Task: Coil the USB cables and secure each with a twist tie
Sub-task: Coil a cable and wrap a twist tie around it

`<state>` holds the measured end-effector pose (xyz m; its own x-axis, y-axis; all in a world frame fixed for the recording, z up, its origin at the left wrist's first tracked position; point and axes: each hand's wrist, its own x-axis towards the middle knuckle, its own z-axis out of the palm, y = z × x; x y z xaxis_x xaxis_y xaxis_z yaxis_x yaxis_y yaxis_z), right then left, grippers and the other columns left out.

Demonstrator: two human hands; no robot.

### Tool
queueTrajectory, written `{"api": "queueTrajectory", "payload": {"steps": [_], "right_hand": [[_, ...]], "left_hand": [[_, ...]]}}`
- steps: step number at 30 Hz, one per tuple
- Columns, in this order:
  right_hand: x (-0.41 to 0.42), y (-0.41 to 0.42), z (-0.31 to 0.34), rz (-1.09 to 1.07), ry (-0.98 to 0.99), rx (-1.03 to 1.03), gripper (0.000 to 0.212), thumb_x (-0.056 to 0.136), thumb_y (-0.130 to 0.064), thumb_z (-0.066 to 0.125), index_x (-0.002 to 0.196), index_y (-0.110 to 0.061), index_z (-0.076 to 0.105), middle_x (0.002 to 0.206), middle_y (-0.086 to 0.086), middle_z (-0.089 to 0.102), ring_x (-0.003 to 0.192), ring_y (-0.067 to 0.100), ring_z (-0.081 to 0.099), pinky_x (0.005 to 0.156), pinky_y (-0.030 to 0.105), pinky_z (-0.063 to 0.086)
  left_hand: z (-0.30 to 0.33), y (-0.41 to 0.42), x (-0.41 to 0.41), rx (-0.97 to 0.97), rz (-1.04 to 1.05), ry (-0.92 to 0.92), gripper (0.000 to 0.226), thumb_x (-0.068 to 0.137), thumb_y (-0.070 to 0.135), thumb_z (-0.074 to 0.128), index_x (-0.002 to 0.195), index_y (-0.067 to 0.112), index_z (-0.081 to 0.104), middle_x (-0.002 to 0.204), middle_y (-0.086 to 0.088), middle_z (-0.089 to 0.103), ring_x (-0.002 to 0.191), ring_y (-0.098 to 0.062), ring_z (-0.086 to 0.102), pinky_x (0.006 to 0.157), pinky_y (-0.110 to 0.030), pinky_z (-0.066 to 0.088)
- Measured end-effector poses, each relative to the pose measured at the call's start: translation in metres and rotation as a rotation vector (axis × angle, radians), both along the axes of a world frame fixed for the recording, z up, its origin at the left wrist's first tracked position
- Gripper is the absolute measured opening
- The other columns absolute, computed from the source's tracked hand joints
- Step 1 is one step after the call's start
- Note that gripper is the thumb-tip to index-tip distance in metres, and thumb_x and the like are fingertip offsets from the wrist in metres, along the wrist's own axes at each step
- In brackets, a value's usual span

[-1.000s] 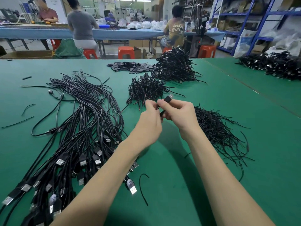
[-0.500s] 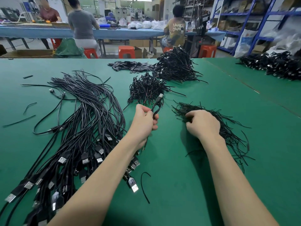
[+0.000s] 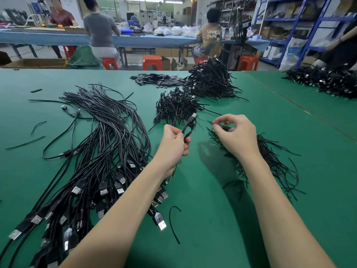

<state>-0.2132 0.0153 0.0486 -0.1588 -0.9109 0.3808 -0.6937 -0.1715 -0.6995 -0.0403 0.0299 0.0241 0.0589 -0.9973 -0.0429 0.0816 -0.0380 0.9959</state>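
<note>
My left hand [image 3: 173, 146] grips a coiled black USB cable [image 3: 189, 128]; its plug sticks up above my fist and a loose end hangs below my wrist. My right hand [image 3: 234, 137] hovers just over the pile of black twist ties [image 3: 270, 161], thumb and forefinger pinching a thin twist tie [image 3: 214, 123] at the pile's near-left edge. A large bundle of uncoiled USB cables [image 3: 100, 151] lies on the green table [image 3: 212, 219] to the left, plugs toward me.
Tied coils sit in a small heap [image 3: 176, 106] ahead and a bigger heap [image 3: 210, 82] behind it. Flat black pieces [image 3: 156, 79] lie at the far middle. More cables [image 3: 328, 80] pile up far right. A single stray tie [image 3: 172, 225] lies near my forearms. People sit at a table beyond.
My right hand left the coil, dropped onto the twist-tie pile, and now has lifted slightly with a tie pinched. My left hand keeps the coil, lowered a little.
</note>
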Motion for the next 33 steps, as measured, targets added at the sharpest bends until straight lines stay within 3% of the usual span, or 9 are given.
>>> {"api": "queueTrajectory", "payload": {"steps": [4, 6, 12, 15, 19, 22, 26, 28, 33], "right_hand": [[0.017, 0.008, 0.012, 0.260, -0.540, -0.049, 0.009, 0.095, -0.006, 0.067, 0.090, -0.013, 0.069, 0.086, 0.006, 0.072, 0.078, 0.021, 0.072, 0.073, 0.033, 0.061], [0.025, 0.010, 0.014, 0.330, -0.623, -0.134, 0.007, 0.094, 0.000, 0.067, 0.091, -0.007, 0.068, 0.086, 0.012, 0.072, 0.082, 0.027, 0.073, 0.078, 0.039, 0.062], [0.050, 0.010, 0.004, 0.253, -0.567, -0.325, 0.012, 0.088, -0.007, 0.074, 0.082, -0.015, 0.068, 0.084, -0.003, 0.075, 0.074, 0.012, 0.071, 0.063, 0.042, 0.060], [0.055, 0.010, -0.008, 0.247, -0.334, -0.381, 0.012, 0.082, -0.005, 0.073, 0.079, -0.015, 0.067, 0.085, -0.007, 0.074, 0.074, 0.009, 0.069, 0.060, 0.032, 0.057], [0.053, 0.010, -0.018, 0.325, -0.093, -0.317, 0.009, 0.077, -0.008, 0.073, 0.076, -0.015, 0.068, 0.080, -0.005, 0.073, 0.074, 0.013, 0.068, 0.066, 0.037, 0.058], [0.052, 0.010, -0.018, 0.330, -0.095, -0.306, 0.008, 0.075, -0.006, 0.072, 0.074, -0.013, 0.069, 0.076, -0.004, 0.073, 0.073, 0.012, 0.068, 0.070, 0.035, 0.059], [0.051, 0.012, -0.015, 0.317, -0.167, -0.225, 0.010, 0.076, -0.005, 0.074, 0.074, -0.014, 0.073, 0.075, -0.008, 0.074, 0.075, 0.005, 0.071, 0.071, 0.020, 0.058], [0.049, 0.011, -0.013, 0.334, -0.306, -0.086, 0.009, 0.080, -0.006, 0.076, 0.076, -0.014, 0.075, 0.076, -0.004, 0.077, 0.077, 0.007, 0.073, 0.075, 0.023, 0.059], [0.041, 0.009, -0.005, 0.467, -0.984, 0.445, 0.003, 0.087, -0.005, 0.073, 0.089, -0.005, 0.076, 0.092, 0.012, 0.076, 0.084, 0.016, 0.072, 0.076, 0.025, 0.060]], "left_hand": [[0.000, 0.001, 0.000, -0.020, 0.000, -0.030, 0.016, 0.103, 0.006, 0.029, 0.096, 0.018, 0.035, 0.081, -0.003, 0.057, 0.054, -0.005, 0.045, 0.044, -0.015, 0.033], [0.000, 0.001, -0.001, -0.027, 0.013, -0.052, 0.016, 0.104, 0.007, 0.030, 0.095, 0.019, 0.035, 0.080, -0.003, 0.057, 0.054, -0.005, 0.046, 0.045, -0.015, 0.034], [0.002, 0.002, -0.004, 0.004, 0.009, 0.014, 0.016, 0.102, 0.003, 0.031, 0.094, 0.017, 0.036, 0.078, -0.003, 0.057, 0.056, -0.010, 0.043, 0.042, -0.015, 0.032], [0.004, 0.001, -0.007, 0.017, 0.009, 0.081, 0.012, 0.102, 0.002, 0.035, 0.096, 0.012, 0.040, 0.076, -0.003, 0.054, 0.053, -0.007, 0.044, 0.040, -0.016, 0.033], [0.004, -0.002, -0.002, 0.017, 0.059, 0.012, 0.008, 0.099, 0.004, 0.042, 0.095, 0.011, 0.044, 0.078, -0.003, 0.050, 0.060, -0.011, 0.045, 0.040, -0.016, 0.035], [0.004, -0.005, 0.001, 0.010, 0.072, -0.027, 0.010, 0.098, 0.007, 0.041, 0.091, 0.015, 0.040, 0.077, -0.002, 0.048, 0.059, -0.011, 0.043, 0.040, -0.018, 0.034], [0.003, -0.008, 0.004, -0.013, 0.086, -0.041, 0.016, 0.103, 0.020, 0.040, 0.089, 0.017, 0.036, 0.073, 0.000, 0.047, 0.052, -0.009, 0.043, 0.042, -0.019, 0.032], [0.003, -0.008, 0.007, -0.009, 0.098, -0.002, 0.015, 0.103, 0.018, 0.040, 0.089, 0.016, 0.037, 0.075, -0.002, 0.050, 0.051, -0.009, 0.044, 0.040, -0.017, 0.032], [0.009, -0.008, 0.008, -0.043, 0.085, 0.179, 0.014, 0.104, 0.013, 0.041, 0.090, 0.014, 0.039, 0.069, -0.006, 0.059, 0.048, -0.009, 0.045, 0.040, -0.017, 0.032]]}}
